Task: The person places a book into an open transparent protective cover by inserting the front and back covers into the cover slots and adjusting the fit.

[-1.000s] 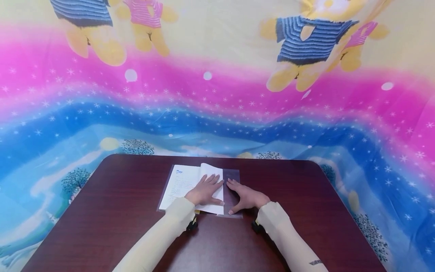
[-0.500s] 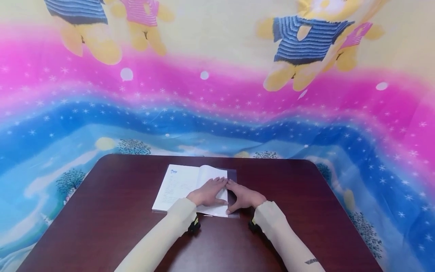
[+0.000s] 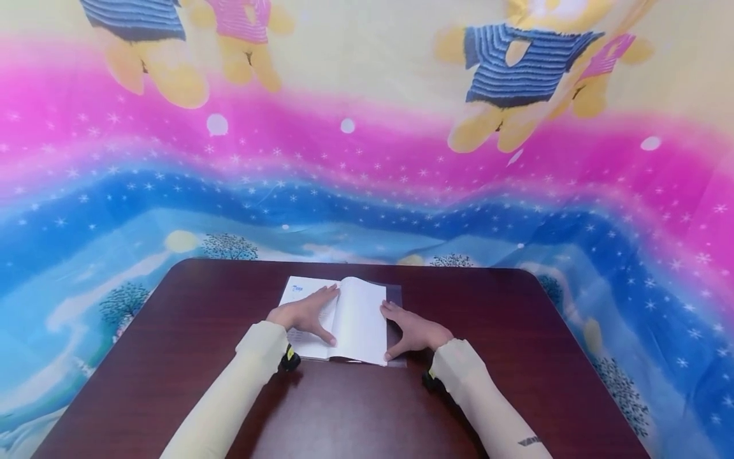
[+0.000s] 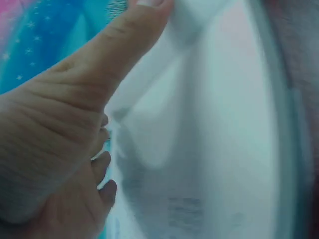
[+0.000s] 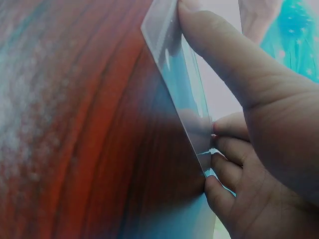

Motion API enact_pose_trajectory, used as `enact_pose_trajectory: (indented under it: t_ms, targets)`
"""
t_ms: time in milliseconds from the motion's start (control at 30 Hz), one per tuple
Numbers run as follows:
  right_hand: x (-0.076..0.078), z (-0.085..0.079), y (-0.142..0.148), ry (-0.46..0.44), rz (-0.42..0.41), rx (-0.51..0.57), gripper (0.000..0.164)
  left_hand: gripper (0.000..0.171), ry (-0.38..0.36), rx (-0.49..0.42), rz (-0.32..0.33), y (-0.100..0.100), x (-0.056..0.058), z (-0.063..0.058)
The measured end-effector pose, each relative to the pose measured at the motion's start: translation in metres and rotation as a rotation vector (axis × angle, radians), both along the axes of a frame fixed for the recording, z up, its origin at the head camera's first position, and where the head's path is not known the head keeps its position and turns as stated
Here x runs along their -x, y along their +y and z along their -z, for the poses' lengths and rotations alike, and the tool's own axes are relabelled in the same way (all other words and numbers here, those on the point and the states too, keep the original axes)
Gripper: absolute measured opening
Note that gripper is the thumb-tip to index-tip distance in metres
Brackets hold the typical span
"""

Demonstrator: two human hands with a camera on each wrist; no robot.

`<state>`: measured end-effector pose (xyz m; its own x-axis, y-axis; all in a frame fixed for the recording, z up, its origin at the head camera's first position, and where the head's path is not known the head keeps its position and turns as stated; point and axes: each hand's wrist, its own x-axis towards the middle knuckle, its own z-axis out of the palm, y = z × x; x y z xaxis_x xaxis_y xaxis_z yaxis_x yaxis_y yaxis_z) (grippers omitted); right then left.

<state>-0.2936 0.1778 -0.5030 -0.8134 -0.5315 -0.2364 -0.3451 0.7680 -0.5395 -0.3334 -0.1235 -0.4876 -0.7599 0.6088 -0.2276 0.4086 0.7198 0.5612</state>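
Note:
An open booklet [image 3: 361, 322] lies at the far middle of the table, with print on its left page and a blank white right page. A clear plastic cover [image 3: 394, 294] sticks out past the right page's edge; it also shows in the right wrist view as a transparent flap [image 5: 174, 84]. My left hand [image 3: 304, 317] is spread over the left page, its fingertips and thumb near the fold. The left wrist view of the page [image 4: 229, 129] is blurred. My right hand [image 3: 417, 329] rests at the right page's edge, thumb and fingers extended apart over the plastic.
The dark reddish-brown table [image 3: 189, 370] has rounded far corners. Close behind it hangs a colourful cloth [image 3: 367, 159] printed with bears and snowflakes. Black straps [image 3: 290, 360] sit at both wrists.
My left hand has moved left from the right page to near the fold, uncovering the right page. That page has shifted right over the plastic. My right hand has stayed almost in place.

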Motion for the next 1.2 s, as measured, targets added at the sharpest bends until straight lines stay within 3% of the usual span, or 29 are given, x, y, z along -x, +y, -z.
enact_pose_trajectory:
  t_ms: [200,500,633,933,1200]
  targets:
    - [0.000,-0.001,0.003,-0.012,0.001,0.010,0.113,0.124,-0.022,-0.047,0.014,0.002,-0.001,0.010]
    - [0.002,-0.001,0.005,0.003,-0.017,-0.011,0.112,0.122,0.043,-0.087,0.064,0.012,-0.008,0.011]
    - [0.001,-0.003,0.005,-0.002,-0.018,-0.008,0.113,0.122,0.031,-0.067,0.045,0.014,-0.011,0.009]
    - [0.001,0.002,0.008,-0.003,-0.011,0.014,0.115,0.120,0.079,-0.018,0.050,0.019,-0.014,0.012]
    - [0.000,0.004,0.011,-0.004,-0.011,0.033,0.115,0.117,0.117,0.037,0.047,0.025,-0.020,0.006]
